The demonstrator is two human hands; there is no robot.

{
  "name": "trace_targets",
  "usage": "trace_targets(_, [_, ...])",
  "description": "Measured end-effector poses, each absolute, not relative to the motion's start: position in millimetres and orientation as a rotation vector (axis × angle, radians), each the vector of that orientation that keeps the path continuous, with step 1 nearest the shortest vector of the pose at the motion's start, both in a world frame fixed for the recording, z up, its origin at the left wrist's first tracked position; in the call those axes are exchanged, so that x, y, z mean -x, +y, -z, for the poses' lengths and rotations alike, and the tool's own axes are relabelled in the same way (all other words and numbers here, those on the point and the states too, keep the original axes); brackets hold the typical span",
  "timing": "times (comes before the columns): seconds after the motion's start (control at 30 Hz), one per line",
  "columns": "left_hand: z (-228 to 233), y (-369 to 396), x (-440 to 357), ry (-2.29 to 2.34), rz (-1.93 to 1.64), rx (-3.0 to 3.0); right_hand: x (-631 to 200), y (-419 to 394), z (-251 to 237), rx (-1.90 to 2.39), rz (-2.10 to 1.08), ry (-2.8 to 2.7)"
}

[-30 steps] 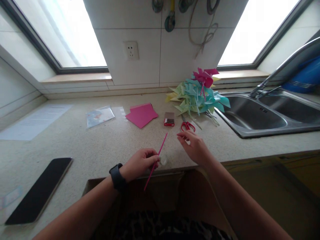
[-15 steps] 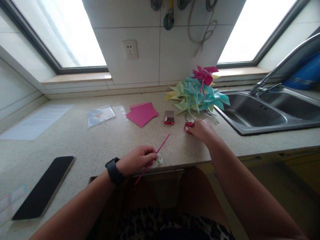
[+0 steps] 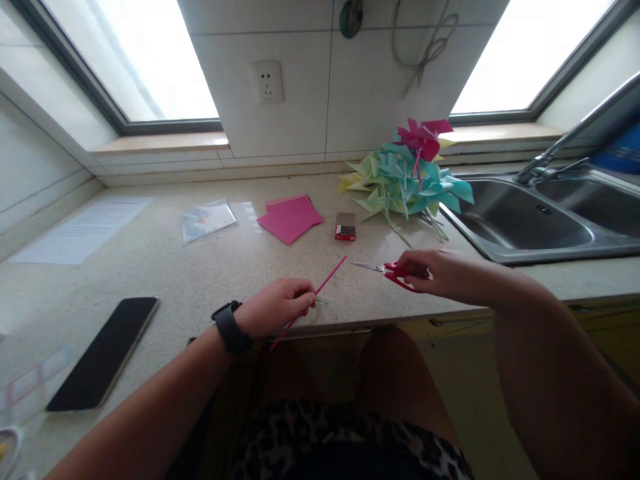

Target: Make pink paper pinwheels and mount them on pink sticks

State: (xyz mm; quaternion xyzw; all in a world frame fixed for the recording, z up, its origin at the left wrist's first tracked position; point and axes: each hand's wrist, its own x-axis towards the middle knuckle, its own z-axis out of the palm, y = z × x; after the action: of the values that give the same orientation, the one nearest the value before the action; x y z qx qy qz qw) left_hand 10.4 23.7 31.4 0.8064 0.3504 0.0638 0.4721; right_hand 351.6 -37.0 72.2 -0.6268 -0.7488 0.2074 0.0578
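Note:
My left hand is closed around a thin pink stick, which slants up to the right over the counter's front edge. Small greenish bits show just beside its fingertips. In my right hand are red-handled scissors, their metal blades pointing left toward the upper end of the stick, a short gap away. The blades look closed. Behind the scissors lies a pile of paper pinwheels in green, blue, yellow and pink.
Pink paper squares and a small red box lie mid-counter. Leftward are a clear packet, a printed sheet and a black phone. A steel sink is at the right.
My right hand has lifted the scissors from the counter near the pinwheels and brought them nearer, blades turned left. My left hand still holds the pink stick. The view has tilted down slightly.

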Motion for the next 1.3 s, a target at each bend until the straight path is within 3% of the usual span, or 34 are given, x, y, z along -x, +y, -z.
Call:
trace_targets(0.1, [-32.5, 22.7, -10.7, 0.861, -0.168, -2.023, -330.5, -39.5, -82.5, 1.804, -0.755, -2.416])
trace_targets(0.77, [-42.7, 22.7, -12.9, 0.849, -0.241, -2.34, -285.1, -35.5, -71.7, 1.548, -0.472, -2.54])
trace_targets(1.3, [-49.7, 21.7, -12.0, 0.892, -0.131, -2.373, -276.8, -33.3, -75.5, 1.498, -0.438, -2.552])
